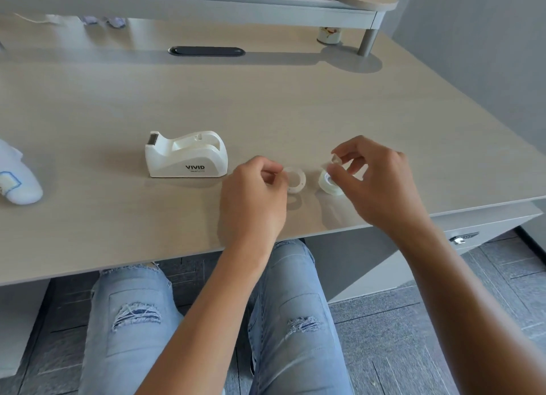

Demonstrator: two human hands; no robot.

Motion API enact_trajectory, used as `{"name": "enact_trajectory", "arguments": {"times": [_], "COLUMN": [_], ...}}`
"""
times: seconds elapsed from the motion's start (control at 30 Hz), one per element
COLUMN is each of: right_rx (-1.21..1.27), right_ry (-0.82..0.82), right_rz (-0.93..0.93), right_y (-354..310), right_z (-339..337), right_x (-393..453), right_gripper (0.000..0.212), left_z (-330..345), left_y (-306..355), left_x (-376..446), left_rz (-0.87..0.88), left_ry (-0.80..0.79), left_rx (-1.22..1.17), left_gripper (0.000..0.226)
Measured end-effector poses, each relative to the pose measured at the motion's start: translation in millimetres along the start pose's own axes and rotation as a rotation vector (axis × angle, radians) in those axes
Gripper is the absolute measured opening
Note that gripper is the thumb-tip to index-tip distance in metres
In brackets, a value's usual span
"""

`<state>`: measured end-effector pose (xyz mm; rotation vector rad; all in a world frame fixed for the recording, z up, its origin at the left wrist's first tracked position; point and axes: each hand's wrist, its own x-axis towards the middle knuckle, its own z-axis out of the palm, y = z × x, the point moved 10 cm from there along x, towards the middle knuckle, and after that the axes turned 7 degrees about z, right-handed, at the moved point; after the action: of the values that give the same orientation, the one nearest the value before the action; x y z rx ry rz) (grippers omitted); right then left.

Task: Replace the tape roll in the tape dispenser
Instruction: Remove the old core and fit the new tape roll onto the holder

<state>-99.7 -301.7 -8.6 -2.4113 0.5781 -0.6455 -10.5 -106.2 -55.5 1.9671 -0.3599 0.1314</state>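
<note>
Knees in torn jeans [206, 320] sit nearest, under the table [266, 99]. Left hand [254, 193] pinches a white ring [296, 180]; right hand [375, 182] pinches the roll [329, 182] — dispenser [186, 155] stands empty, left of both, nearer the left hand.

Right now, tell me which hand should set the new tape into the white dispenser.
Left, probably. The left hand pinches the white ring-shaped roll and is nearer the white plastic dispenser, whose cradle is empty. The right hand holds a clear tape roll farther away.
</note>
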Motion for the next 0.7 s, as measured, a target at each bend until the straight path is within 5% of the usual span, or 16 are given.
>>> {"name": "enact_trajectory", "arguments": {"times": [0.23, 0.43, 0.7], "right_rx": [0.067, 0.205, 0.398], "right_ry": [0.082, 0.065, 0.057], "right_rz": [0.097, 0.185, 0.305], "right_y": [30.4, 46.5, 75.7], "right_z": [-29.0, -28.0, -37.5], "right_x": [-6.3, -9.3, -18.6], "right_gripper": [0.009, 0.009, 0.011], "left_z": [21.6, 33.0, 108.4], "left_y": [11.2, 27.7, 47.2], "left_x": [3.0, -0.7, 2.2], "left_rz": [0.196, 0.254, 0.387], "left_ry": [-0.011, -0.046, -0.625], "left_rx": [0.387, 0.29, 0.509], "left_gripper": [0.01, 0.022, 0.043]}}
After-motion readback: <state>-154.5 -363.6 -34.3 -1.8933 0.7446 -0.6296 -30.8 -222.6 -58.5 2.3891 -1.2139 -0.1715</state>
